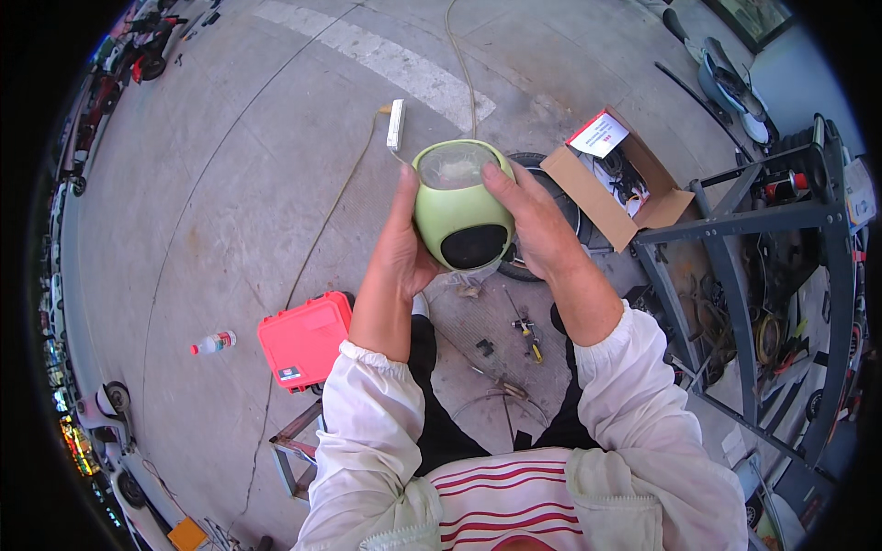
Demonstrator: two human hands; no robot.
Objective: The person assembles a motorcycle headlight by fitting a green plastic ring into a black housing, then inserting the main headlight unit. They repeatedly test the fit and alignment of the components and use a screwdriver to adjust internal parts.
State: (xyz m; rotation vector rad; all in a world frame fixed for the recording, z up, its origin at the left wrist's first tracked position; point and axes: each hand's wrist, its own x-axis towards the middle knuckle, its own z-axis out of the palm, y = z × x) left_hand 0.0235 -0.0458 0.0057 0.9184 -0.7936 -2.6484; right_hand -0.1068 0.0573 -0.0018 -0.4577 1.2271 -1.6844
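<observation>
Both grips grasped the green headlight housing (459, 207): left hand (404, 248) cupping its left side, right hand (533, 220) its right, above the concrete floor (230, 184).

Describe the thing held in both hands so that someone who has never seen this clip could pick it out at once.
Above the concrete floor, at the picture's centre, the left hand and right hand grip a rounded pale green housing. It has a clear covered opening on top and a dark oval window on its front. Nothing nearby is green: the case lower left is red, the open box brown cardboard.
</observation>
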